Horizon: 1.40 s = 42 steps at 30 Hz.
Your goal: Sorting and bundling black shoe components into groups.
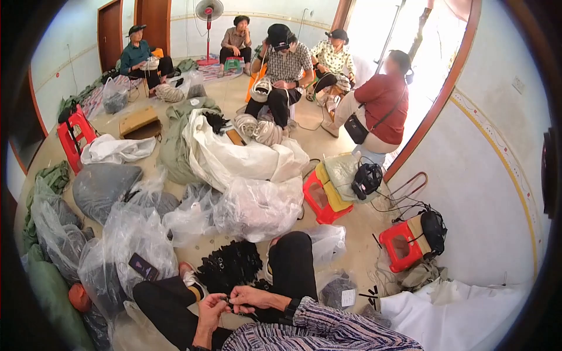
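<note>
Low over my lap, my left hand (pixel 211 314) and my right hand (pixel 253 297) meet, fingers pinched. Between their fingertips is a small black piece (pixel 227 300), too small to make out its kind; a dark strip shows below my right hand. On the floor between my feet lies a pile of black straps (pixel 231 264), some with ring-like parts. The pile is just beyond my hands and apart from them.
Clear plastic bags (pixel 257 210) surround my legs, one bearing a phone (pixel 143 267). Red stools (pixel 401 245) stand at the right near white cloth (pixel 451 313). A large white sack (pixel 234 155) lies ahead. Several people sit beyond, one working with pale cord (pixel 261 89).
</note>
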{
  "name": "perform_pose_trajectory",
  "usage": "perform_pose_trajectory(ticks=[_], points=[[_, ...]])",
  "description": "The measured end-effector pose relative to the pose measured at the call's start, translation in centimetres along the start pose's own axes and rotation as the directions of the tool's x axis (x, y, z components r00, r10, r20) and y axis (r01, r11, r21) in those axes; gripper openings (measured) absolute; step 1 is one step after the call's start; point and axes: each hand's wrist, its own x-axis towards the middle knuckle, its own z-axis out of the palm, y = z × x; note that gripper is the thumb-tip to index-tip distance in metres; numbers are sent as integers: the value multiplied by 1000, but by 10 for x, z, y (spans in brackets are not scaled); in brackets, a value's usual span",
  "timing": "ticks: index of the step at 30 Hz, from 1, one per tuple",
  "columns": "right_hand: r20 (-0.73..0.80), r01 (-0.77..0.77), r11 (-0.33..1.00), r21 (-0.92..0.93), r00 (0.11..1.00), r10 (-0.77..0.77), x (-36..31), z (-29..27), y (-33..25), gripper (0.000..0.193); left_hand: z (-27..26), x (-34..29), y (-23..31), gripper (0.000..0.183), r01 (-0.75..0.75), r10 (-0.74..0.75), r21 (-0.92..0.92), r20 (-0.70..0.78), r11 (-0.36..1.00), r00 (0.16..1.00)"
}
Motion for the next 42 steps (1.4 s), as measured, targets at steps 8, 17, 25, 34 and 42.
perform_pose_trajectory(ticks=[8,17,25,34,42], points=[[74,-61,996,64,996,57,-16,1,-3,18,3,-10,-4,20,-31,33,-19,100,999,994],[122,-83,989,123,990,68,-15,-3,1,19,1,-10,-2,21,-18,18,3,166,1000,986],[87,-74,995,73,994,67,-11,7,0,21,-3,-12,-4,20,33,-31,-8,176,999,984],[115,140,975,-171,986,-121,-20,-10,-1,28,12,-5,2,26,-35,30,44,120,998,992],[18,33,986,-161,999,-30,-43,24,-28,26,24,-21,10,20,43,-44,29,42,999,998]])
